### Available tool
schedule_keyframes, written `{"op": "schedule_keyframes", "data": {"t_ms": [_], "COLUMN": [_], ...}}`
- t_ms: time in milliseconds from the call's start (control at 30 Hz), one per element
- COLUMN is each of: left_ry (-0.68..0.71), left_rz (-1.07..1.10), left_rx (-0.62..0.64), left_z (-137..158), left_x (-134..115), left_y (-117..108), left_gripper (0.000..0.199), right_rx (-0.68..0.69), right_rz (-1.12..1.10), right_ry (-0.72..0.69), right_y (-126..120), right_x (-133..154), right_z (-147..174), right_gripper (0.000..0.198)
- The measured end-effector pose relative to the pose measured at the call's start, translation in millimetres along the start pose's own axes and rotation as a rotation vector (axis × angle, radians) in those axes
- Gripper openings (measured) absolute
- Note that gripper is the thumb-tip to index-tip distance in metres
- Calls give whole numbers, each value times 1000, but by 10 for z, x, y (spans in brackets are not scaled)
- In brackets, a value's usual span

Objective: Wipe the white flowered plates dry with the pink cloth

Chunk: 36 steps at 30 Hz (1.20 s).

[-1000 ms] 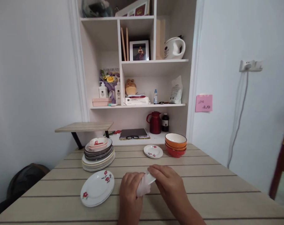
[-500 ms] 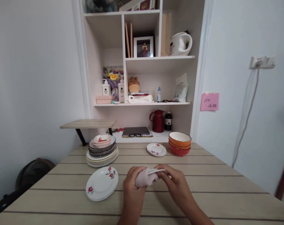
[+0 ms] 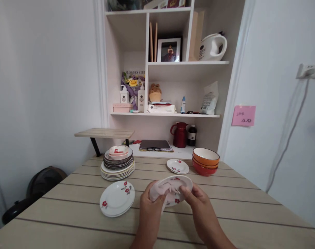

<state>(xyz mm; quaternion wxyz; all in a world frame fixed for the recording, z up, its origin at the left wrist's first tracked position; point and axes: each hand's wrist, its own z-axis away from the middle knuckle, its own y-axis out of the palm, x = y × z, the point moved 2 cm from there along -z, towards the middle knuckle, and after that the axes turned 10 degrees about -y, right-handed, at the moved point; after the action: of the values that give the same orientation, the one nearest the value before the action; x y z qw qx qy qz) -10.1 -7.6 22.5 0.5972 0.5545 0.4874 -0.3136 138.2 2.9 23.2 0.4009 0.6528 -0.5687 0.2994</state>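
A small white plate (image 3: 186, 180) with red flowers is held up over the table, its face tilted toward me. My left hand (image 3: 152, 204) grips a pale pink cloth (image 3: 161, 188) folded round the plate's left edge, thumb on the front. On the right edge, my right hand (image 3: 196, 199) pinches the rim, thumb on the face and fingers behind. Part of the plate's face is hidden by the cloth. To the left lie larger flowered plates (image 3: 116, 199), stacked. Beyond my hands are small flowered plates (image 3: 177, 166).
A tall stack of plates (image 3: 117, 171), topped by small pink dishes (image 3: 118, 151), stands at the back left. Orange and red bowls (image 3: 205, 160) are nested at the back right. Behind are a laptop (image 3: 156, 145), a red jug (image 3: 180, 135) and a small raised shelf (image 3: 105, 132).
The plate has turned from nearly edge-on to showing its face. The cloth now lies over its left part, and my right thumb has come onto the front. The view has swung slightly left.
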Motion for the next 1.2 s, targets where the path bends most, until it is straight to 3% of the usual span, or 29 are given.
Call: {"op": "schedule_keyframes", "data": {"t_ms": [300, 400, 467, 533, 700, 767, 867, 1033, 1200], "left_ry": [-45, -24, 23, 161, 779, 938, 1057, 1060, 734], "left_rz": [35, 2, -55, -157, -545, -662, -748, -691, -543], "left_rx": [68, -26, -100, -130, -101, -45, -20, 0, 19], "left_z": [7, 14, 15, 11, 35, 62, 104, 107, -1], "left_x": [77, 83, 70, 41, -35, -45, -68, -93, -53], "left_y": [30, 3, -33, -70, -94, -72, -48, -50, -67], "left_gripper": [39, 37, 34, 24, 24, 29, 34, 34, 33], "right_rx": [-51, 30, 46, 22, -81, -31, 95, 199, 282], "right_rz": [-291, -200, -14, 208, 606, 755, 902, 790, 602], "right_ry": [130, 119, 17, -147, -578, -707, -798, -794, -577], "right_y": [41, 71, 74, 52, -86, -119, -122, -113, -116], "right_x": [-55, -46, -25, 8, 121, 166, 207, 211, 165], "right_z": [3, 7, 1, -9, -22, -18, -8, -2, -39], "right_gripper": [28, 32, 35, 39, 47, 43, 36, 26, 16]}}
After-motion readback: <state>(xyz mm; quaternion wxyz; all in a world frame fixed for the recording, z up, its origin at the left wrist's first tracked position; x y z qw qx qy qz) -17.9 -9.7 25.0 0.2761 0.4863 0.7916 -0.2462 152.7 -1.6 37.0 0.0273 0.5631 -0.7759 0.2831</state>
